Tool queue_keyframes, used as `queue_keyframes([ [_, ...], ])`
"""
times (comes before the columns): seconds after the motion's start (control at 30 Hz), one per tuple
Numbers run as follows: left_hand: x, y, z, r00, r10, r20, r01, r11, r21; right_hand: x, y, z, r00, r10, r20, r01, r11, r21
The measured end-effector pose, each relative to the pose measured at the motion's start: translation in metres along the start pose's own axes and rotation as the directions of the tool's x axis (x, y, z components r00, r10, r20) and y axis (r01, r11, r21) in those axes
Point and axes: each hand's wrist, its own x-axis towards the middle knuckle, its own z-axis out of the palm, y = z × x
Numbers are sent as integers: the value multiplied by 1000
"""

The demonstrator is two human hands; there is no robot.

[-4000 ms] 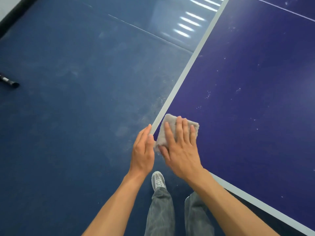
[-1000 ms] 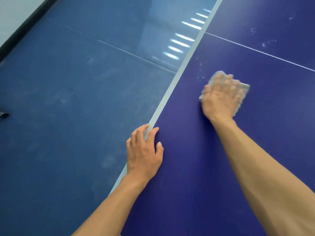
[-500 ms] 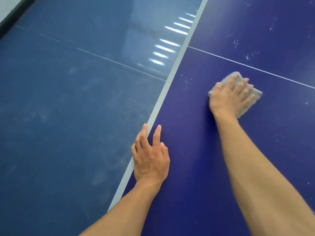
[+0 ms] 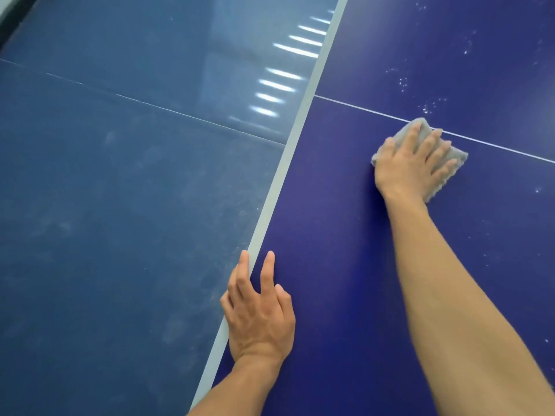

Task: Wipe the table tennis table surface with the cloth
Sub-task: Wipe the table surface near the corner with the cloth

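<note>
Dark blue table tennis table point(image 4: 345, 235) with wide open surface, its pale edge band point(image 4: 288, 157) bordering blue floor point(image 4: 120, 205) on the left. The left hand point(image 4: 258, 319) rests flat on that edge, fingers extended. The right hand point(image 4: 411, 166) presses spread fingers onto a grey cloth point(image 4: 456, 157) lying across a thin white line point(image 4: 360, 107).

Glossy blue floor point(image 4: 120, 205); light reflections point(image 4: 279, 73)

A dusty, scuffed blue floor point(image 4: 120, 220) fills the nine o'clock side. A thin seam point(image 4: 150, 105) crosses it, and bright light reflections point(image 4: 279, 85) streak toward twelve o'clock.
</note>
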Motion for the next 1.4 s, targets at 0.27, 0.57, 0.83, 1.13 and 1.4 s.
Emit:
queue_keyframes([
  [0.27, 0, 4, -3, 1000, -6, -5, 6, 1000, -1, -122, -54, 43, 539, -824, 175, 841, 538, -60],
  [0.57, 0, 5, -5, 1000, -3, 8, 3, 1000, -11, 43, 61, -18, 995, 88, -44, -88, 996, -9],
  [0.83, -2, 5, -2, 998, -6, -56, 6, 1000, -8, -147, 36, 40, 628, -767, 130, 778, 622, -91],
  [1.13, -3, 6, -1, 998, -9, -63, 10, 1000, 16, -42, 180, -17, 998, 66, -25, -67, 997, -45],
  [1.4, -3, 7, 0, 998, -24, -66, 26, 999, 28, -152, 79, 33, 815, -579, 25, 578, 810, -101],
])
